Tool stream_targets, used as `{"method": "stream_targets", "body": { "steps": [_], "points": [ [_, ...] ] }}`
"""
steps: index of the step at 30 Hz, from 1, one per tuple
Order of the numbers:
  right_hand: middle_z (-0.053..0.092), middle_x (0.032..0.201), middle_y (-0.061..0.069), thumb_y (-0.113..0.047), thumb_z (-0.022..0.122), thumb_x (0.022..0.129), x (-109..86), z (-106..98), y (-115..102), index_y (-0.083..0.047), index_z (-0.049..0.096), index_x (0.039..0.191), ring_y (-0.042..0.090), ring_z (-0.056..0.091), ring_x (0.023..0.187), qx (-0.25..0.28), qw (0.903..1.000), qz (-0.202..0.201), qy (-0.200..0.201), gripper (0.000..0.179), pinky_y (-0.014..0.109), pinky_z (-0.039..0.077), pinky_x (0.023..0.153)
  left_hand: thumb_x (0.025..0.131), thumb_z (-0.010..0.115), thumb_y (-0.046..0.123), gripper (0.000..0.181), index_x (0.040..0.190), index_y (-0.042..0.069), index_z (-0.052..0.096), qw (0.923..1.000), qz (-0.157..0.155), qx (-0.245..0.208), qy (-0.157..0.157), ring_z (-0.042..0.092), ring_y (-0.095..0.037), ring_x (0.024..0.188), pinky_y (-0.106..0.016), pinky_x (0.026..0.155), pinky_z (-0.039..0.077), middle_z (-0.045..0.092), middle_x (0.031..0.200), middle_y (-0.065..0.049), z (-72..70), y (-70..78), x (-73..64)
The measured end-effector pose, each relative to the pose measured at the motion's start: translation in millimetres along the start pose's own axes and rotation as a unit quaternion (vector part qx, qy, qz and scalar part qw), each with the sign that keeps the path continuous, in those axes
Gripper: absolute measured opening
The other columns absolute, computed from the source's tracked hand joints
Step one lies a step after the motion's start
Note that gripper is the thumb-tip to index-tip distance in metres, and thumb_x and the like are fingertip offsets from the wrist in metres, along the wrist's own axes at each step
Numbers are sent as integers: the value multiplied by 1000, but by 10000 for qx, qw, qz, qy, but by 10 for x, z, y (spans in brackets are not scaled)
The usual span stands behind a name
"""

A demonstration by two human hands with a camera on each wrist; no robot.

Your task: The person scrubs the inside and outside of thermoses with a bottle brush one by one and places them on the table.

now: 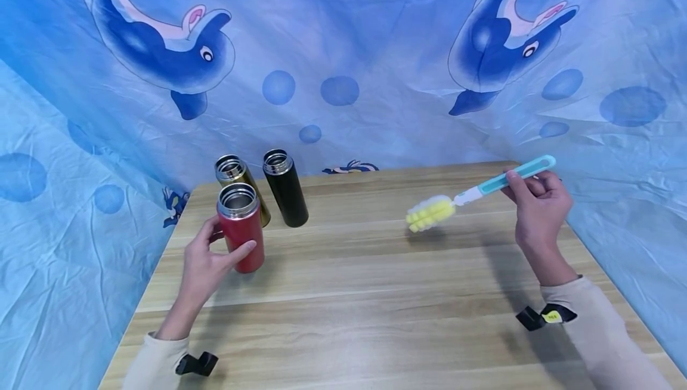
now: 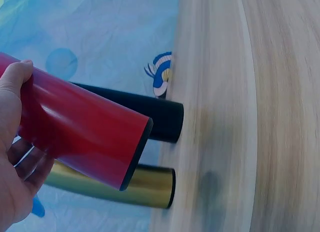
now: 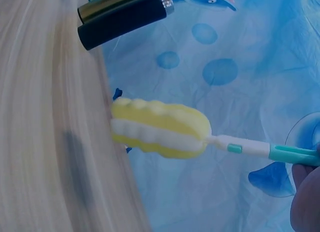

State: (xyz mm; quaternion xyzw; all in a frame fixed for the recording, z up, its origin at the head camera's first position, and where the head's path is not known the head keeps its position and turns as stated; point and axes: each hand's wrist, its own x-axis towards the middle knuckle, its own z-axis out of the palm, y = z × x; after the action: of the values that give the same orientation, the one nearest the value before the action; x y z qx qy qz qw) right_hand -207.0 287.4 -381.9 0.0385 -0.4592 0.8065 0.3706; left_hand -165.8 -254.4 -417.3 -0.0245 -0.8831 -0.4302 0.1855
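Note:
My left hand (image 1: 212, 262) grips a red thermos bottle (image 1: 243, 235), thumb on one side and fingers on the other. Its steel mouth is uncovered, and in the left wrist view the bottle is raised off the table and tilted. At the right, my right hand (image 1: 542, 205) holds a bottle brush (image 1: 496, 183) by its turquoise handle. The brush's yellow and white sponge head (image 3: 160, 128) points left and is held above the table. Behind the red bottle stand a gold thermos bottle (image 1: 229, 170) and a black thermos bottle (image 1: 287, 193), both without lids.
The wooden table (image 1: 365, 294) reaches back to a blue curtain (image 1: 365, 32) printed with dolphins and bubbles. The gold and black bottles stand near the table's back left corner. Each sleeve has a black strap (image 1: 555, 313) at the wrist.

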Motion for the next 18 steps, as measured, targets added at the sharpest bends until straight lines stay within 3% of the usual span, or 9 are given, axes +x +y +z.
{"method": "stream_targets", "body": {
  "steps": [3, 5, 8, 12, 15, 18],
  "points": [
    [75, 81, 18, 14, 76, 82, 13, 43, -7, 18, 63, 100, 23, 76, 76, 9, 9998, -75, -203, 23, 36, 60, 74, 83, 87, 26, 72, 144, 8, 52, 9998, 148, -85, -77, 59, -32, 119, -46, 99, 47, 62, 136, -13, 58, 55, 22],
    [74, 80, 18, 16, 74, 83, 9, 71, -1, 20, 62, 100, 22, 75, 75, 10, 9993, -95, -353, 21, 36, 60, 73, 83, 88, 26, 72, 143, 8, 53, 9995, 230, -133, -141, 59, -31, 119, -51, 99, 46, 63, 136, -12, 96, 78, 26],
    [73, 78, 17, 16, 74, 83, 3, 107, 10, 21, 61, 98, 22, 75, 74, -32, 9985, -118, -532, 20, 36, 60, 73, 82, 88, 25, 71, 142, 9, 55, 9990, 368, -163, -203, 61, -28, 118, -36, 101, 47, 64, 135, -10, 161, 97, 32],
    [73, 78, 17, 14, 75, 83, -2, 137, 9, 21, 61, 98, 21, 74, 74, -173, 9974, -147, -686, 22, 35, 61, 74, 82, 89, 26, 69, 141, 10, 57, 9977, 574, -211, -292, 64, -26, 114, -11, 94, 43, 66, 132, -8, 256, 122, 38],
    [74, 81, 17, 13, 75, 84, -4, 152, -8, 21, 62, 100, 20, 75, 76, -269, 9964, -144, -786, 22, 35, 60, 75, 81, 89, 27, 68, 140, 11, 58, 9969, 647, -253, -382, 65, -25, 113, -9, 92, 44, 67, 131, -7, 319, 148, 38],
    [75, 84, 17, 12, 75, 84, -3, 179, -31, 20, 63, 101, 21, 76, 79, -310, 9955, -107, -891, 22, 36, 60, 76, 80, 90, 29, 68, 139, 13, 59, 9964, 647, -260, -475, 66, -24, 113, -21, 94, 50, 67, 131, -5, 371, 173, 40]
  ]
}}
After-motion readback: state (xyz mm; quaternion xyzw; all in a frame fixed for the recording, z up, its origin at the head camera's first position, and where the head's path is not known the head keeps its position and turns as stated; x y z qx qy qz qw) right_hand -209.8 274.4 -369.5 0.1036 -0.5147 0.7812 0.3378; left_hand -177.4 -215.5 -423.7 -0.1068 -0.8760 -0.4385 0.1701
